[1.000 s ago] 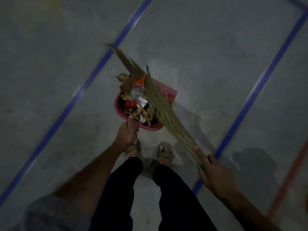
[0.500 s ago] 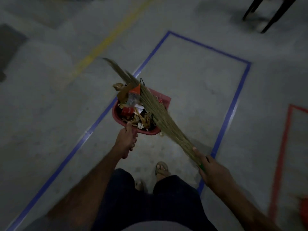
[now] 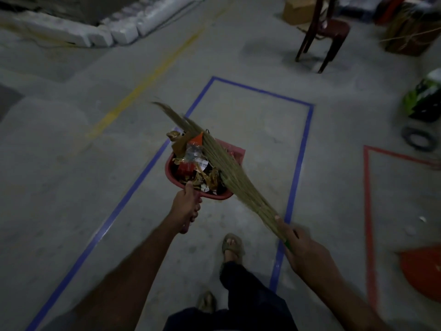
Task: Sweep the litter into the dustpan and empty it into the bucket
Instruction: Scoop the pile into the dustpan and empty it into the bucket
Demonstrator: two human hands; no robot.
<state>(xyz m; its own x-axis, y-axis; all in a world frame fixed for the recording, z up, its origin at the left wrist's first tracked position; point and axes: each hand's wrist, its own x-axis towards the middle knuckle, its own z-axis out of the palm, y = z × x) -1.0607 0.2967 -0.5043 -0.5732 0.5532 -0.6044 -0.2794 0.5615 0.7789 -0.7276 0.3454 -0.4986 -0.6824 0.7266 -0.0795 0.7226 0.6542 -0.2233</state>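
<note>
Already your left hand (image 3: pixel 185 206) grips the dustpan (image 3: pixel 235 149) handle, your right hand (image 3: pixel 304 247) the broom (image 3: pixel 224 163); litter (image 3: pixel 198 166) looks light and loose, so keep it level.

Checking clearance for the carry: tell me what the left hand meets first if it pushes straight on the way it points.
Likely nothing beyond the litter-filled dustpan the left hand grips; ahead lies bare floor, though depth is unclear.

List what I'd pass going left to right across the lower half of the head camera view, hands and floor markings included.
Blue tape line → left hand on the dustpan handle → right hand gripping the broom → red tape line → orange object at the right edge.
</note>
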